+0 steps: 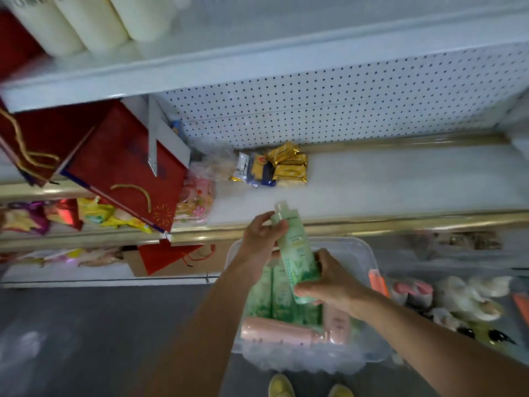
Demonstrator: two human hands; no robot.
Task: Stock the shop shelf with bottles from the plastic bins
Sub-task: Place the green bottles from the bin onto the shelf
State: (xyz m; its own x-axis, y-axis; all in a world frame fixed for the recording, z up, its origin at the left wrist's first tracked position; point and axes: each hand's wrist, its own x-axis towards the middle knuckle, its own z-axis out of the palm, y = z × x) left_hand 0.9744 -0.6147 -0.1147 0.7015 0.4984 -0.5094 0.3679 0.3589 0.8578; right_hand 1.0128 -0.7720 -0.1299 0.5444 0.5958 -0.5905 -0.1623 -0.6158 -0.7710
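A pale green bottle (pixel 296 247) is held tilted above a clear plastic bin (pixel 369 255) on the floor, its cap pointing at the shelf. My left hand (pixel 262 234) grips its neck end. My right hand (pixel 329 277) grips its lower end from the right. Inside the bin lie more green bottles (pixel 269 293) and pink bottles (pixel 279 332). The white shelf (pixel 386 179) with a gold front rail sits just beyond the bin, its right part bare.
Gold and blue snack packs (pixel 279 166) lie at the shelf's back. Red gift bags (pixel 126 170) lean at the left, with pink packs (pixel 197 200) beside them. A second bin (pixel 458 299) of goods stands to the right. White cylinders (pixel 94 21) stand on the upper shelf.
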